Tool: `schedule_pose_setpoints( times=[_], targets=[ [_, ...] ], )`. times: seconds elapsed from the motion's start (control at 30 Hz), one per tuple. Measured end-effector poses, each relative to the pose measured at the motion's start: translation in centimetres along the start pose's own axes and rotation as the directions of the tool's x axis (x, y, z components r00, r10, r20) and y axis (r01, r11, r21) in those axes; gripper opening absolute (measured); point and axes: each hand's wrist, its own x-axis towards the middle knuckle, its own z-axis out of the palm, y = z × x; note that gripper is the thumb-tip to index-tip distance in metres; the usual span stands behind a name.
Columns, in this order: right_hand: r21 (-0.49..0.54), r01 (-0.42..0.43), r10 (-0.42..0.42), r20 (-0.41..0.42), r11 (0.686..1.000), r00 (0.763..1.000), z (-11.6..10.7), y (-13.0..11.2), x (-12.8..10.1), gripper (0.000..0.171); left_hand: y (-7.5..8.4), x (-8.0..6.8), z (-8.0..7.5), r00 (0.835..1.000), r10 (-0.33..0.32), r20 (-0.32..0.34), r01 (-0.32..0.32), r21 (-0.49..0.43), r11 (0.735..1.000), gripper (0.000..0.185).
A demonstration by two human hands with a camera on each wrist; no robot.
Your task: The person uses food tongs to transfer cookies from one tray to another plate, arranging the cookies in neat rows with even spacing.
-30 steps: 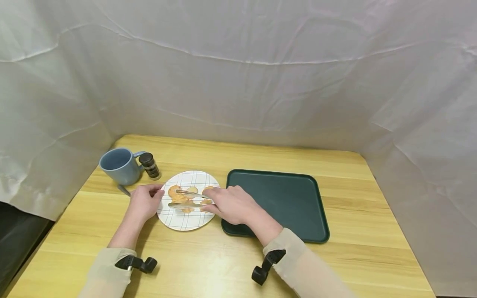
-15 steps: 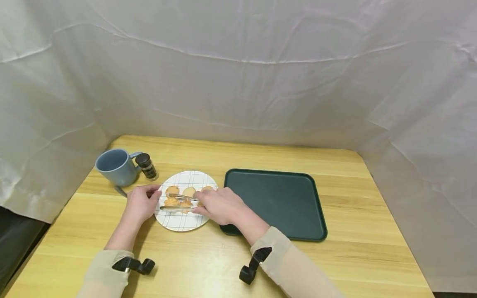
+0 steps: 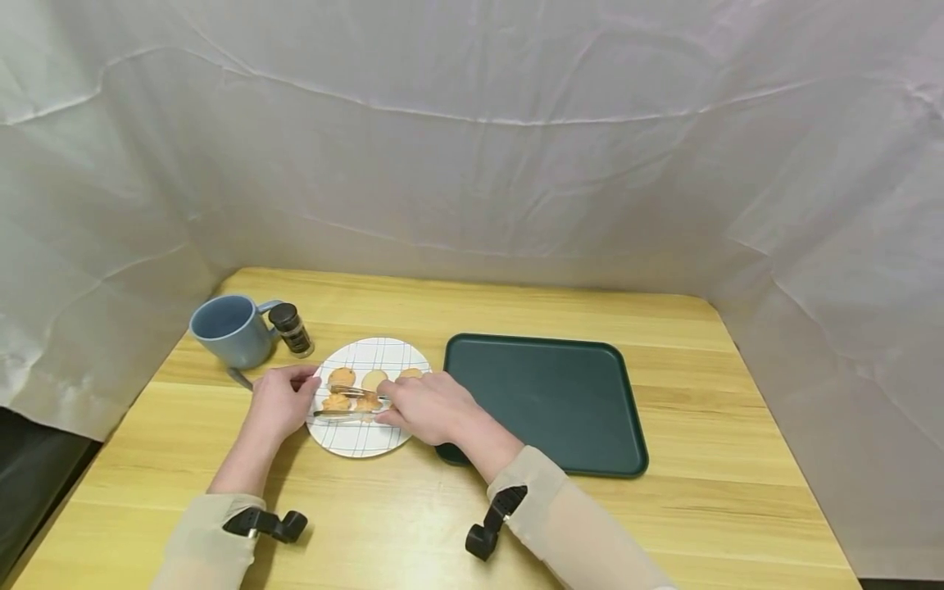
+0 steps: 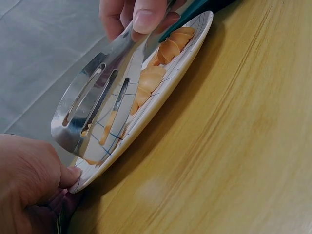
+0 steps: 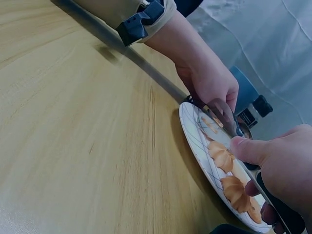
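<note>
A round white plate (image 3: pixel 361 444) with a checked line pattern holds several cookies, some round and flat, some swirl-shaped. My left hand (image 3: pixel 282 401) pinches the plate's left rim, thumb on top. In my right hand (image 3: pixel 429 406) is a pair of slotted metal tongs (image 4: pixel 92 97), gripped between thumb and fingers. The tongs are spread, their ends on either side of a swirl cookie (image 3: pixel 336 402) at the plate's left; whether they touch it I cannot tell. Another swirl cookie (image 5: pixel 235 192) lies nearer the right hand, which partly covers the plate's right side.
A dark green tray (image 3: pixel 546 401) lies right of the plate, under the right forearm. At the back left stand a blue mug (image 3: pixel 234 332) and a black-lidded shaker (image 3: pixel 292 329). A thin grey thing (image 3: pixel 239 378) pokes out behind the left hand. Grey cloth walls (image 3: pixel 472 188) surround the table.
The right hand has moved left with the tongs across the plate, uncovering more of the cookies. The left hand stays on the plate's rim. The head view has shifted slightly.
</note>
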Motion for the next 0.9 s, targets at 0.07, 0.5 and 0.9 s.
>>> schedule_pose_setpoints(
  times=[0.07, 0.5, 0.9],
  targets=[
    [-0.006, -0.001, 0.001, -0.001, 1.0, 1.0, 0.0, -0.1, 0.0, 0.037, 0.0, 0.0, 0.0, 1.0, -0.002, 0.003, 0.002, 0.001, 1.0, 0.028],
    [-0.011, -0.023, 0.023, -0.017, 1.0, 1.0, -0.3, 0.1, -0.4, 0.049, -0.1, 0.2, 0.1, 1.0, 0.002, 0.0, -0.002, -0.006, 1.0, 0.028],
    [0.027, -0.013, 0.015, -0.077, 1.0, 0.997, -0.6, 1.5, -2.9, 0.052, -0.2, 0.3, 0.0, 1.0, -0.021, 0.011, 0.021, -0.007, 1.0, 0.029]
  ],
)
